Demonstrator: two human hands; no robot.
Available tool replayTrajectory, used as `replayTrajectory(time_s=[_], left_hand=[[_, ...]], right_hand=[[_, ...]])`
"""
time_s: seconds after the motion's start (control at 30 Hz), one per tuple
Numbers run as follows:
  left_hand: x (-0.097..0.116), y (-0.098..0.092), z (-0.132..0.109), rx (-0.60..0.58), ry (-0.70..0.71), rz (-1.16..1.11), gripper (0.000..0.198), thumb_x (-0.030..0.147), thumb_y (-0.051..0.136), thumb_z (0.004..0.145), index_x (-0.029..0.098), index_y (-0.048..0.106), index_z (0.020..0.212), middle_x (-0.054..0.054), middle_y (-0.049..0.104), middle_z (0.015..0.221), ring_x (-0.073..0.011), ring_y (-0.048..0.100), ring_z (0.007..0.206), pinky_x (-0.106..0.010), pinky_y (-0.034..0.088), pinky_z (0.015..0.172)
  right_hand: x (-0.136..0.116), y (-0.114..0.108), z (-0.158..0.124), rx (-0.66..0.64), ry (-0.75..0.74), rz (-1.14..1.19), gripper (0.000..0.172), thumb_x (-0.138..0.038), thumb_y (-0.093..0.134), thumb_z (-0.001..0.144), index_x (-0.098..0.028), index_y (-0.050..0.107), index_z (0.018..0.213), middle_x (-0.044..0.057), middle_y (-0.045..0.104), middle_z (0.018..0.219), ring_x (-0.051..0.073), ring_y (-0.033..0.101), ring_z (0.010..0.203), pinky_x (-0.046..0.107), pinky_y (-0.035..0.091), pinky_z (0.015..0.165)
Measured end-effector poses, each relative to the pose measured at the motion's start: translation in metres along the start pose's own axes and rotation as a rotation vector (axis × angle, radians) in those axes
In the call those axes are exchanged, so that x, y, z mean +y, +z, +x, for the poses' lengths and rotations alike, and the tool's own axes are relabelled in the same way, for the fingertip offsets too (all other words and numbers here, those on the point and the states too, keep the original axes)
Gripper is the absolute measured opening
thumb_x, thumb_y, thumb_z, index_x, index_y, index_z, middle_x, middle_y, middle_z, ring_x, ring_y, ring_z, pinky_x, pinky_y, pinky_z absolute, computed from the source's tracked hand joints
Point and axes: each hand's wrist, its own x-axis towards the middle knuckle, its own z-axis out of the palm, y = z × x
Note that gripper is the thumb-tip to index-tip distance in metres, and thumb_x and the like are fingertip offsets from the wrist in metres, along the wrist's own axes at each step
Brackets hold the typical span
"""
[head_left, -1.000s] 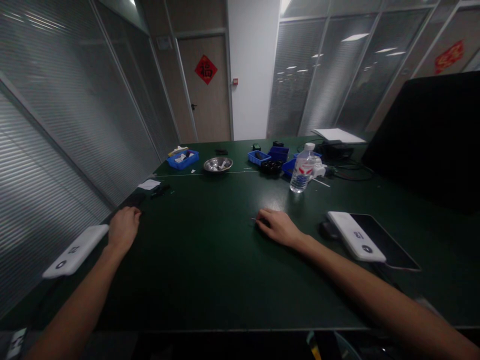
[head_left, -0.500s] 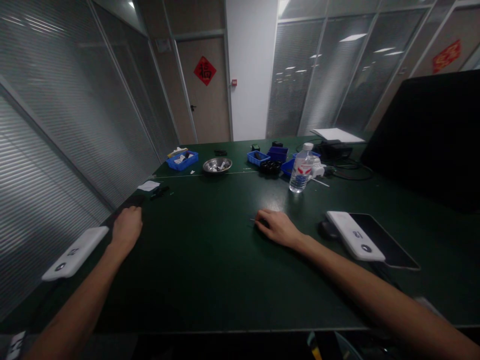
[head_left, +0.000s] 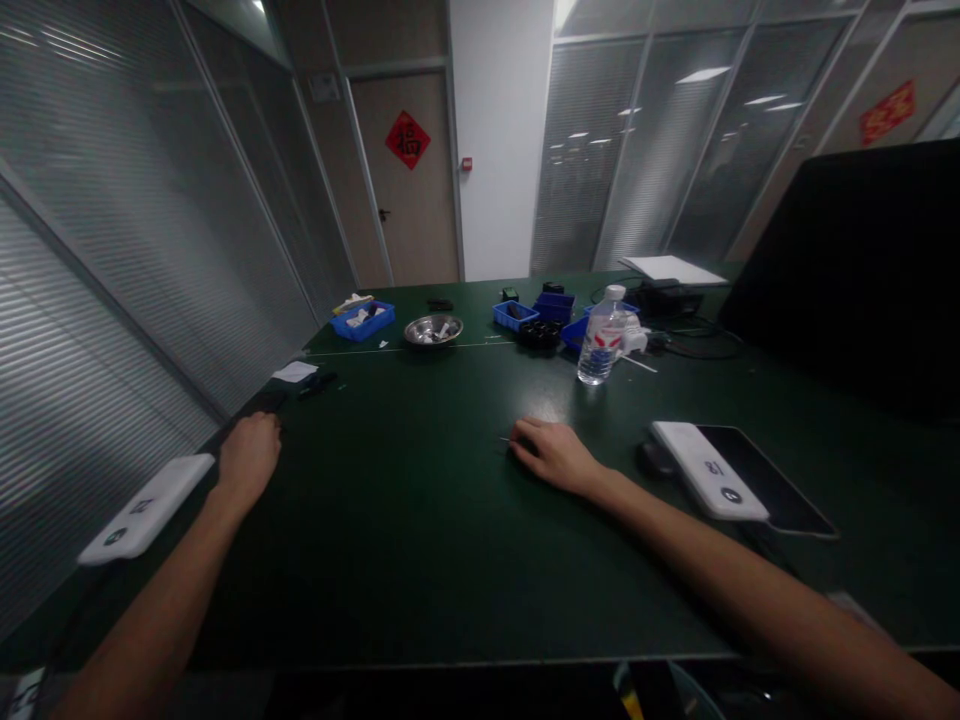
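My left hand (head_left: pixel 250 452) rests on the dark green table (head_left: pixel 405 520) with its fingers curled in. Whatever it may hold is hidden from this side. Just beyond its knuckles lies a flat dark object (head_left: pixel 268 401), and a white power bank (head_left: pixel 146 508) is beside the wrist. Nearer the middle, my right hand (head_left: pixel 551 453) lies on the table with its fingers closed. From its fingertips a thin light-coloured rod (head_left: pixel 504 438) sticks out to the left; its kind is too small to tell. A clear water bottle (head_left: pixel 602 338) stands upright beyond this hand.
At the back are a metal bowl (head_left: pixel 433 331) with small white bits, a blue basket (head_left: pixel 364 321) and several other blue trays. A second white power bank (head_left: pixel 709 470) lies against a dark tablet (head_left: pixel 772 480). A large black screen (head_left: pixel 855 290) stands right.
The view has shifted very slightly. Both hands keep nearly the same place and pose, and the objects on the table have not moved.
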Motion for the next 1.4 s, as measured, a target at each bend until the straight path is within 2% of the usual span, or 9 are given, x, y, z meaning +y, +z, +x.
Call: replayTrajectory(time_s=[0.23, 0.33, 0.43, 0.6, 0.7, 0.8, 1.0, 1.23, 1.4], left_hand=[[-0.007, 0.005, -0.004, 0.025, -0.103, -0.19, 0.032, 0.033, 0.046, 0.095, 0.013, 0.066, 0.11, -0.017, 0.07, 0.113, -0.0329, 0.066, 0.102, -0.042, 0.051, 0.087], [0.008, -0.003, -0.007, -0.011, -0.06, -0.363, 0.029, 0.033, 0.052, 0.093, 0.016, 0.068, 0.11, -0.013, 0.071, 0.118, -0.0308, 0.066, 0.107, -0.041, 0.05, 0.092], [0.053, -0.027, -0.013, -0.092, 0.121, -0.576, 0.028, 0.036, 0.056, 0.094, 0.02, 0.071, 0.111, -0.007, 0.071, 0.12, -0.0267, 0.067, 0.108, -0.037, 0.051, 0.093], [0.167, -0.075, -0.037, -0.266, 0.445, -0.895, 0.024, 0.036, 0.06, 0.095, 0.025, 0.072, 0.113, -0.003, 0.071, 0.12, -0.021, 0.066, 0.109, -0.035, 0.052, 0.095], [0.226, -0.088, -0.056, -0.33, 0.622, -1.004, 0.021, 0.032, 0.063, 0.095, 0.024, 0.073, 0.112, -0.002, 0.072, 0.115, -0.0189, 0.066, 0.106, -0.034, 0.051, 0.094], [0.262, -0.089, -0.072, -0.33, 0.713, -1.045, 0.016, 0.03, 0.064, 0.095, 0.022, 0.074, 0.106, -0.004, 0.072, 0.109, -0.0183, 0.065, 0.101, -0.033, 0.051, 0.091], [0.269, -0.088, -0.081, -0.29, 0.745, -1.073, 0.016, 0.029, 0.06, 0.098, 0.023, 0.072, 0.107, -0.005, 0.07, 0.111, -0.0203, 0.061, 0.106, -0.037, 0.049, 0.094], [0.266, -0.08, -0.078, -0.317, 0.594, -1.062, 0.022, 0.035, 0.069, 0.091, 0.024, 0.069, 0.11, -0.004, 0.068, 0.109, -0.02, 0.063, 0.098, -0.033, 0.05, 0.081], [0.267, -0.078, -0.079, -0.327, 0.584, -1.075, 0.034, 0.037, 0.072, 0.088, 0.026, 0.067, 0.12, -0.005, 0.067, 0.114, -0.0209, 0.063, 0.102, -0.034, 0.05, 0.084]], right_hand=[[-0.001, -0.001, -0.001, -0.001, -0.001, 0.003, 0.015, -0.029, 0.053, 0.102, -0.019, 0.063, 0.107, 0.006, 0.064, 0.103, 0.017, 0.062, 0.083, 0.028, 0.044, 0.074], [-0.001, -0.001, 0.0, 0.002, -0.002, 0.011, 0.016, -0.03, 0.052, 0.102, -0.02, 0.062, 0.109, 0.006, 0.065, 0.105, 0.017, 0.062, 0.083, 0.028, 0.044, 0.074], [-0.001, -0.001, 0.001, -0.005, 0.008, 0.009, 0.015, -0.029, 0.053, 0.102, -0.02, 0.063, 0.108, 0.006, 0.065, 0.104, 0.017, 0.062, 0.083, 0.028, 0.044, 0.074], [-0.002, -0.003, 0.001, -0.013, 0.011, -0.002, 0.016, -0.03, 0.052, 0.102, -0.02, 0.063, 0.107, 0.006, 0.064, 0.103, 0.017, 0.061, 0.082, 0.027, 0.043, 0.073], [-0.003, -0.002, 0.0, -0.011, 0.006, -0.009, 0.017, -0.03, 0.051, 0.103, -0.02, 0.063, 0.106, 0.005, 0.063, 0.102, 0.016, 0.061, 0.081, 0.027, 0.042, 0.073], [-0.004, -0.002, 0.0, -0.01, 0.008, -0.02, 0.017, -0.03, 0.051, 0.103, -0.02, 0.064, 0.104, 0.005, 0.062, 0.1, 0.016, 0.061, 0.081, 0.027, 0.041, 0.072], [-0.006, -0.007, 0.001, -0.012, 0.018, 0.009, 0.016, -0.029, 0.053, 0.101, -0.02, 0.065, 0.104, 0.005, 0.062, 0.099, 0.016, 0.06, 0.08, 0.026, 0.042, 0.071], [-0.015, -0.01, -0.003, -0.079, -0.083, 0.18, 0.009, -0.024, 0.06, 0.097, -0.02, 0.068, 0.098, 0.003, 0.067, 0.095, 0.016, 0.062, 0.08, 0.026, 0.045, 0.073], [-0.022, -0.01, -0.005, -0.091, -0.115, 0.162, 0.007, -0.023, 0.063, 0.094, -0.019, 0.068, 0.096, 0.004, 0.067, 0.094, 0.016, 0.061, 0.078, 0.026, 0.045, 0.072]])
